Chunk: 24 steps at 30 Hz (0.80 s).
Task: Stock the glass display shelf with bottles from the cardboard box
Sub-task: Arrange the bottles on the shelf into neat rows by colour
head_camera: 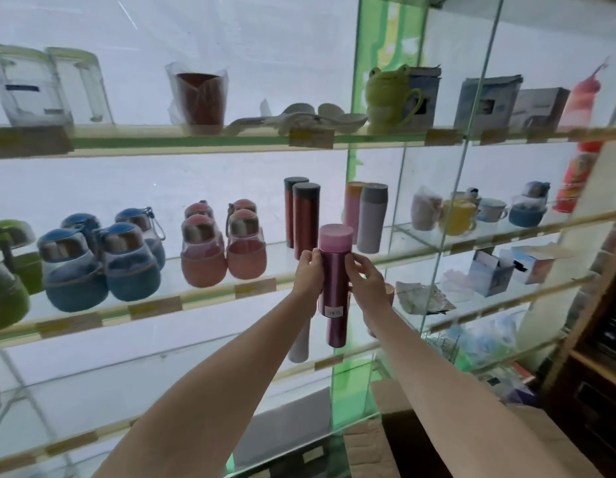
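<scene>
This is a shop. Glass display shelves carry rows of matching bottles and mugs. Price labels line the shelf edges.

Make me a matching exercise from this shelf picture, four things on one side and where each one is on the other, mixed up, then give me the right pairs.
Things
1. pink-capped bottle
2. frog mug
3. blue round bottles
4. two dark red flasks

Places
A. top shelf, just right of the green post
B. middle shelf, left part
C. held by the left hand and the right hand, in front of the shelf edge
D. middle shelf, standing just behind the held bottle

Pairs: 1-C, 2-A, 3-B, 4-D
</scene>
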Motion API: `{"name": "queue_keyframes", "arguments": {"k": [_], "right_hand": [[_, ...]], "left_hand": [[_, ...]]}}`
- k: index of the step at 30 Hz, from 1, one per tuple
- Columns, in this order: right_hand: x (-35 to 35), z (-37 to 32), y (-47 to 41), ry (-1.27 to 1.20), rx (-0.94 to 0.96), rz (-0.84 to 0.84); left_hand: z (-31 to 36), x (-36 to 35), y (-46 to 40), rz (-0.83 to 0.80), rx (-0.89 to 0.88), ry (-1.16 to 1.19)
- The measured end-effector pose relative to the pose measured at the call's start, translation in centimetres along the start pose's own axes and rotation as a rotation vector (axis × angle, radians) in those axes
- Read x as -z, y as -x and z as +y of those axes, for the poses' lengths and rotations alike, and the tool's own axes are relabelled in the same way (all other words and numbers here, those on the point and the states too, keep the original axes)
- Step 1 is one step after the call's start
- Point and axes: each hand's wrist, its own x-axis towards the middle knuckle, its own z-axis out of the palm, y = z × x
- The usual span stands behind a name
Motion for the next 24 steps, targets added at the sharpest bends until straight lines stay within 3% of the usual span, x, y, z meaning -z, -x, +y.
{"name": "queue_keyframes", "arguments": {"k": [8, 16, 24], "right_hand": [[2.5, -3.4, -8.1, -0.041, 0.048, 0.014], [1.5, -4.1, -14.6, -0.067, 0.074, -0.077], [0.2, 1.3, -16.4, 0.167, 0.091, -0.135]], "left_hand": [[4.1, -6.2, -6.8, -0.015, -0.074, 0.055], [5.4, -8.2, -13.0, 0.095, -0.131, 0.08], [-0.4, -8.3, -14.3, 0.077, 0.034, 0.266]]}}
